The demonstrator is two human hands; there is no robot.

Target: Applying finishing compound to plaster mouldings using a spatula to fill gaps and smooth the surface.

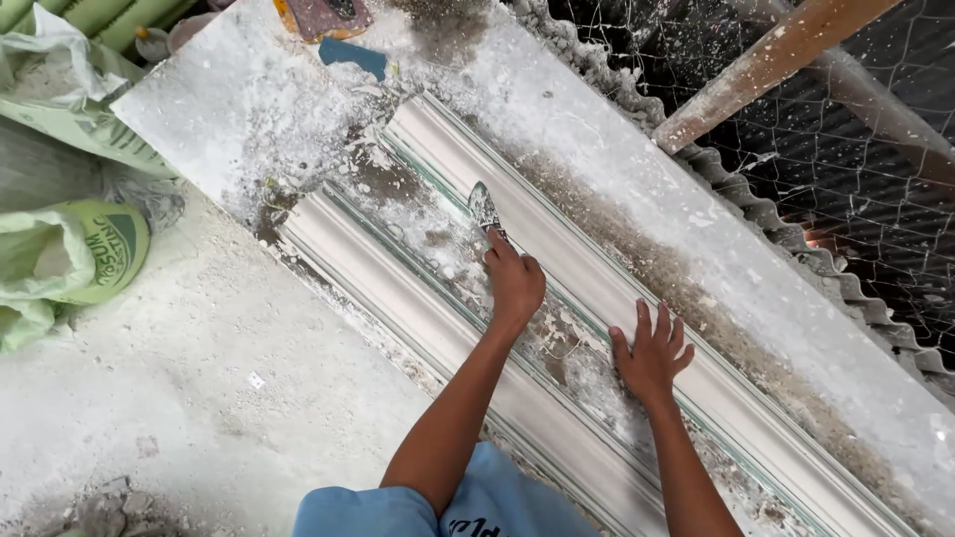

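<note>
My left hand [515, 281] is clamped on a small scraper [484, 208], fingers wrapped round the handle, its plaster-crusted blade pointing up and away, touching the inner edge of the far white moulding [597, 268]. My right hand [652, 350] is empty, fingers spread apart, palm flat on that same moulding, just beside the left hand and a bit nearer me. Two long white mouldings run diagonally, side by side: the far one under my right hand, the near moulding [398, 288] closer to my body. Between them a strip of crusted, flaky plaster [438, 244] with greenish edges. Both lie on a long dusty white surface [229, 99] thick with powder and crumbs. Blue scrap [353, 55] near the top end of the surface. Left side: pale green sacks [70, 249], crumpled, one open. Floor [199, 378] below is white with dust, rubble lump at the bottom left. Right of the surface: corrugated sheet edge [776, 229], wire mesh [875, 179] and a wooden pole [766, 60] slanting across. Blue clothing [477, 502] at the bottom.
</note>
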